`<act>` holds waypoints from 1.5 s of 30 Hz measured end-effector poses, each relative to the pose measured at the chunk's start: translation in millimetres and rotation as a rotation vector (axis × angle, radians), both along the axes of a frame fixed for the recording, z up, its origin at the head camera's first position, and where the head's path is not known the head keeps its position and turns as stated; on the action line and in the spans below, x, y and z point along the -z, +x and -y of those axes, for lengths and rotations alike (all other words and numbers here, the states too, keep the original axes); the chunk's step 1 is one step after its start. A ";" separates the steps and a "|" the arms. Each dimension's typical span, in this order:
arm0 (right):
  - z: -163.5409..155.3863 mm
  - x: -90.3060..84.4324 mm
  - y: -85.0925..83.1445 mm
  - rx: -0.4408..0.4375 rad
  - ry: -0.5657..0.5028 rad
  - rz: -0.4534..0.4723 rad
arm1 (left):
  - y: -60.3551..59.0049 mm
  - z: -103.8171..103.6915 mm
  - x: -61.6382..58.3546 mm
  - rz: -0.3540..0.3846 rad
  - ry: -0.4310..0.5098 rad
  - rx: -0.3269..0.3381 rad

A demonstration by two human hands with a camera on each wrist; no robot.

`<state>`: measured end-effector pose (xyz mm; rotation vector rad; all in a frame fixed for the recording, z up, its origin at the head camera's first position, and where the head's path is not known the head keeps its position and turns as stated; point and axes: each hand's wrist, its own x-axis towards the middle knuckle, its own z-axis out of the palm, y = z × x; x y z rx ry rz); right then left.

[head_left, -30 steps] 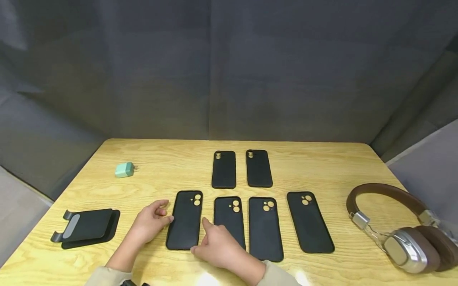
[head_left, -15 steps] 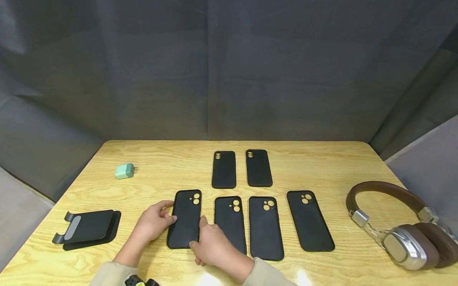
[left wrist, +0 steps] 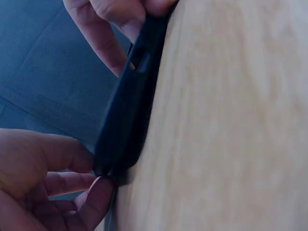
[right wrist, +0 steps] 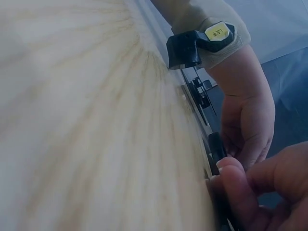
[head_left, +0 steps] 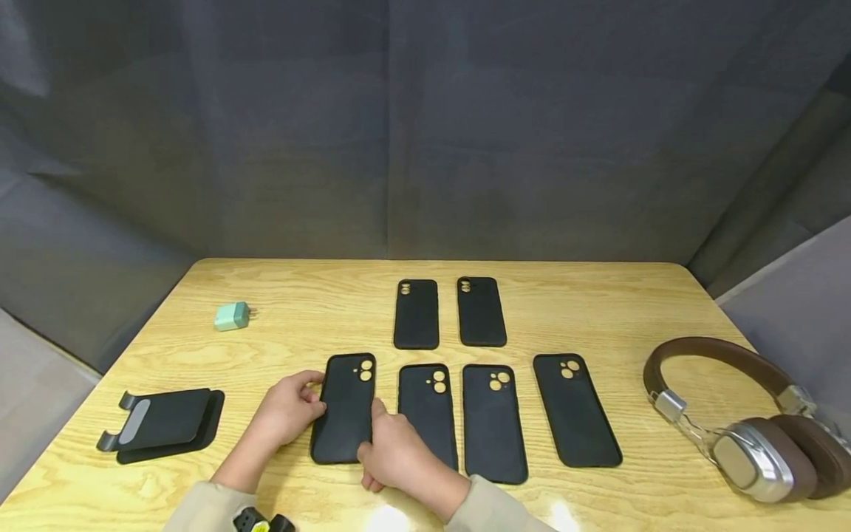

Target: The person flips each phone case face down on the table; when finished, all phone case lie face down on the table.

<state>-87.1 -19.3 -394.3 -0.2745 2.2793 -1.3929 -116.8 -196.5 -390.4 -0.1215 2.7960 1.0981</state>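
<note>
A black phone case (head_left: 346, 406) lies at the left end of the near row on the wooden table (head_left: 299, 310). My left hand (head_left: 318, 403) grips its left edge with thumb and fingers. My right hand (head_left: 372, 436) grips its right edge near the bottom corner. In the left wrist view the case (left wrist: 127, 115) shows edge-on against the wood, with the left hand's fingers (left wrist: 96, 192) pinching one end and the right hand's fingers (left wrist: 103, 29) at the other. In the right wrist view the right hand's fingertips (right wrist: 231, 178) press the case's rim (right wrist: 216, 147), opposite the left hand (right wrist: 248, 125).
Three more black cases (head_left: 493, 421) lie to the right in the same row, and two (head_left: 416, 314) sit behind. Brown headphones (head_left: 738, 421) lie at the right edge, a black phone stand (head_left: 162, 423) at the left, and a green charger (head_left: 232, 316) at the back left.
My right hand slid left from beside the case onto its right edge. My left thumb came down on the left edge. The case shifted slightly.
</note>
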 end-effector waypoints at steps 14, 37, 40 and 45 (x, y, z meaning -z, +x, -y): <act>0.9 -5.1 1.7 0.090 -0.062 0.012 | 4.6 4.4 -20.8 -0.026 0.306 -0.028; 14.4 1.6 6.7 0.010 -0.202 0.218 | 8.6 -15.2 -26.2 -0.094 0.408 0.018; 15.3 1.6 6.0 0.005 -0.187 0.222 | 7.9 -18.0 -23.3 -0.070 0.438 0.020; 15.6 2.0 3.1 0.003 -0.171 0.217 | 8.1 -25.9 -21.0 -0.033 0.486 0.041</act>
